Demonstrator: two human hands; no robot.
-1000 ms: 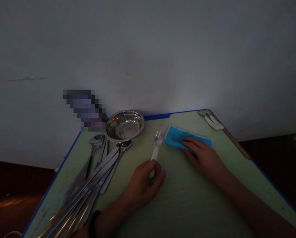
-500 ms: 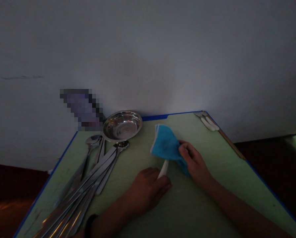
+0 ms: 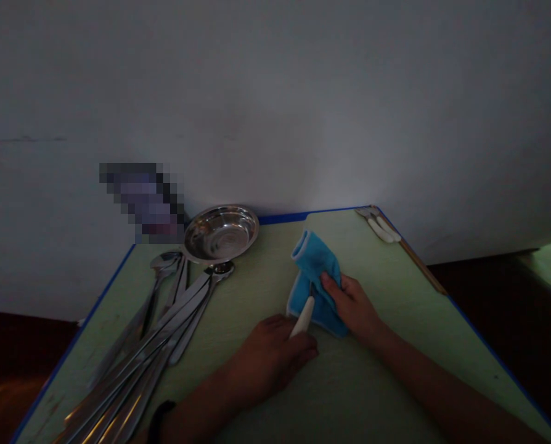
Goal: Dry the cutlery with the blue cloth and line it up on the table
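My left hand [image 3: 269, 353] rests on the pale green table [image 3: 359, 382] and grips the white handle of a small fork [image 3: 302, 317]. The fork's head is hidden inside a blue cloth [image 3: 315, 280]. My right hand [image 3: 352, 303] pinches that cloth around the fork, thumb on top. The room is dim.
A steel bowl [image 3: 220, 232] stands at the table's far edge against the white wall. Several long steel spoons and ladles [image 3: 155, 345] lie fanned out at the left. Two white-handled utensils [image 3: 381, 226] lie at the far right corner. A blurred-out object [image 3: 141, 200] is behind the bowl.
My right hand lifted the blue cloth off the table and wrapped it over the fork's head. My left hand kept hold of the fork's handle and tilted it toward the right.
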